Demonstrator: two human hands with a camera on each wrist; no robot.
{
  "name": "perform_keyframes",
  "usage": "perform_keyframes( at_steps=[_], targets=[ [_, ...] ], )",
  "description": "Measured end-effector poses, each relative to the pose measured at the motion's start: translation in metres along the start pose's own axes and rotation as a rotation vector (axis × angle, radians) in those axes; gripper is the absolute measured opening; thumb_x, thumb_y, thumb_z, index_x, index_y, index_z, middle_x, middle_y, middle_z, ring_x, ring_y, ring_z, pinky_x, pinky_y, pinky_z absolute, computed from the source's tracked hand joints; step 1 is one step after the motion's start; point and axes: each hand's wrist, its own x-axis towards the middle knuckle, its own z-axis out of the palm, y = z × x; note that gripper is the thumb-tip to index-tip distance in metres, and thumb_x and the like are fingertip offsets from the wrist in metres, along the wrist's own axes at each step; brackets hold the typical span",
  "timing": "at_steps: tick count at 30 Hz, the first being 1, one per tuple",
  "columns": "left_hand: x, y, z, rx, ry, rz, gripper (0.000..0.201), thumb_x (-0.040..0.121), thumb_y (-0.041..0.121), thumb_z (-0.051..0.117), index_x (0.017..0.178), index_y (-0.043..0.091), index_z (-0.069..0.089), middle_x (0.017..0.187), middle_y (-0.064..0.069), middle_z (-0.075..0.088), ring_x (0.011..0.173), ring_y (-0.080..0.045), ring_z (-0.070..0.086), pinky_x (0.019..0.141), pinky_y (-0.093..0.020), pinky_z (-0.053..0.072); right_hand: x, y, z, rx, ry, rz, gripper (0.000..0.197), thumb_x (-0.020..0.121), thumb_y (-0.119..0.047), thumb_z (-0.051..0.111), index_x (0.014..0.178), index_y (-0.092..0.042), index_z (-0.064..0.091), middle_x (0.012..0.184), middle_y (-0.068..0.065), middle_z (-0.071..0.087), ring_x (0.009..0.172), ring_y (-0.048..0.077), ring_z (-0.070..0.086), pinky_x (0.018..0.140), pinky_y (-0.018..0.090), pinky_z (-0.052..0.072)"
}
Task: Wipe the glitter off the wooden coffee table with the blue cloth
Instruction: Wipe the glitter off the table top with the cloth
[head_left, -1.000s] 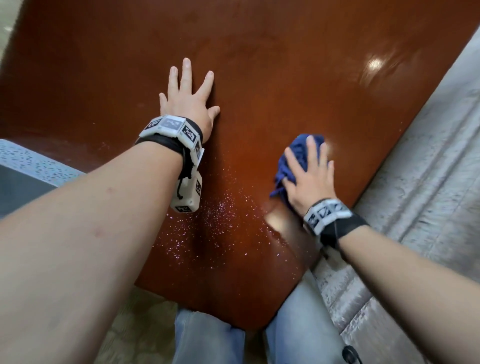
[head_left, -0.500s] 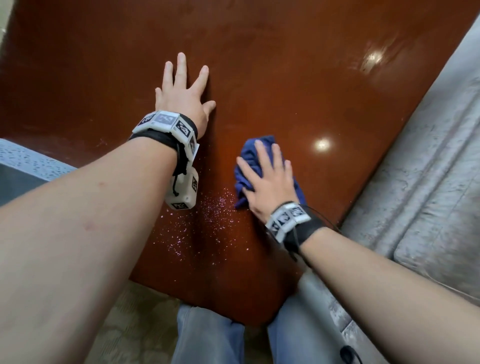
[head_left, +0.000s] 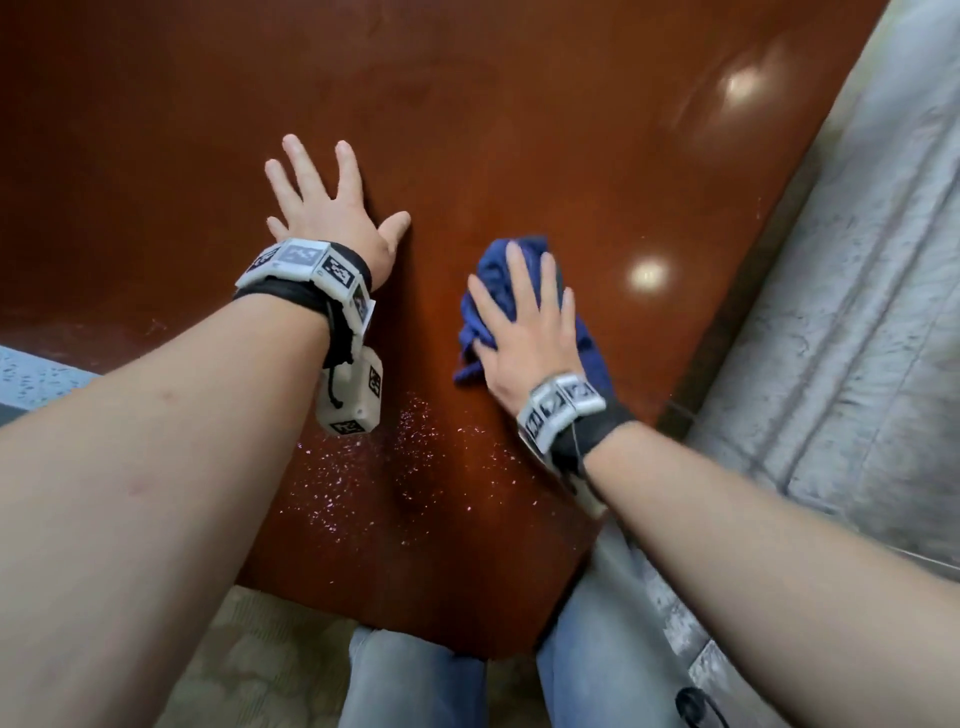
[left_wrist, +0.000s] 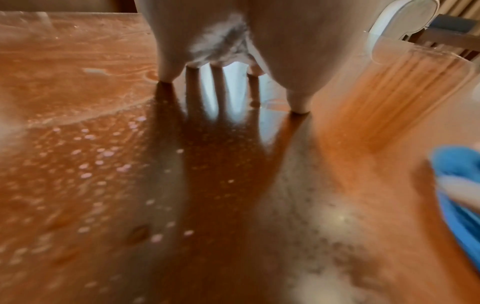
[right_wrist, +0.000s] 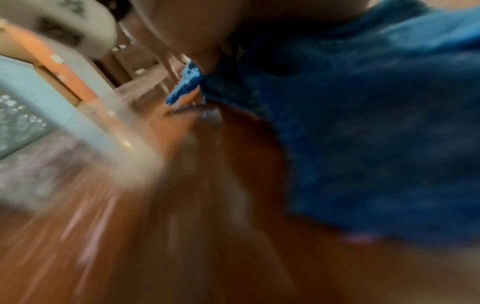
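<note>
A glossy reddish-brown wooden coffee table (head_left: 519, 130) fills the head view. Pink-white glitter (head_left: 363, 467) is scattered near its front edge, between my two forearms. My right hand (head_left: 524, 322) presses flat, fingers straight, on a crumpled blue cloth (head_left: 496, 278) just beyond the glitter. The cloth (right_wrist: 376, 144) fills the blurred right wrist view, and shows as a blue patch (left_wrist: 457, 185) at the right of the left wrist view. My left hand (head_left: 327, 208) lies flat on the table (left_wrist: 259, 185) with fingers spread, left of the cloth. Glitter specks (left_wrist: 103, 160) lie below that palm.
A grey upholstered sofa (head_left: 857, 338) runs along the table's right edge. My knees in blue jeans (head_left: 415, 686) sit under the table's front edge. A pale blue speckled surface (head_left: 31, 374) lies at the left. Beige carpet (head_left: 260, 665) shows below.
My right hand slid the cloth leftward from the table's right side toward the glitter, then shifted slightly back right. My left hand stayed flat on the table.
</note>
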Motion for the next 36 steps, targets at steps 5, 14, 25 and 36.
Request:
perform_keyframes(
  at_steps=[5,14,25,36],
  targets=[
    [-0.006,0.046,0.009,-0.006,-0.003,-0.076,0.09,0.088,0.065,0.049,0.154,0.029,-0.001,0.158,-0.019,-0.018,0.144,-0.044,-0.012,0.113,-0.059,0.012,-0.034,0.09,0.002,0.105,0.103,0.247,0.064,0.086,-0.036,0.053,0.145,-0.031,0.03,0.158,0.012,0.006,0.142,0.042,0.003,0.109,0.061,0.014],
    [-0.018,0.108,0.023,-0.01,-0.054,-0.079,0.085,0.09,0.065,0.043,0.153,0.035,-0.006,0.157,-0.018,-0.022,0.143,-0.044,-0.016,0.111,-0.064,0.01,0.048,0.111,-0.04,0.087,0.211,0.217,0.064,0.087,-0.039,0.047,0.146,-0.034,0.025,0.158,0.009,0.0,0.142,0.042,-0.002,0.111,0.058,0.01],
    [-0.015,0.168,0.023,-0.033,-0.06,-0.162,0.086,0.089,0.07,0.038,0.152,0.035,-0.009,0.157,-0.019,-0.022,0.143,-0.046,-0.016,0.109,-0.067,0.01,0.066,0.211,-0.064,0.223,0.327,0.38,0.061,0.088,-0.037,0.047,0.146,-0.026,0.031,0.157,0.014,0.005,0.141,0.044,0.002,0.112,0.057,0.015],
    [-0.016,0.167,0.023,-0.052,-0.07,-0.176,0.087,0.088,0.071,0.039,0.152,0.036,-0.01,0.157,-0.018,-0.024,0.143,-0.045,-0.018,0.11,-0.065,0.01,0.003,0.197,-0.036,0.118,0.101,0.014,0.065,0.087,-0.033,0.054,0.146,-0.029,0.028,0.158,0.009,0.003,0.143,0.041,-0.003,0.111,0.059,0.007]
  ],
)
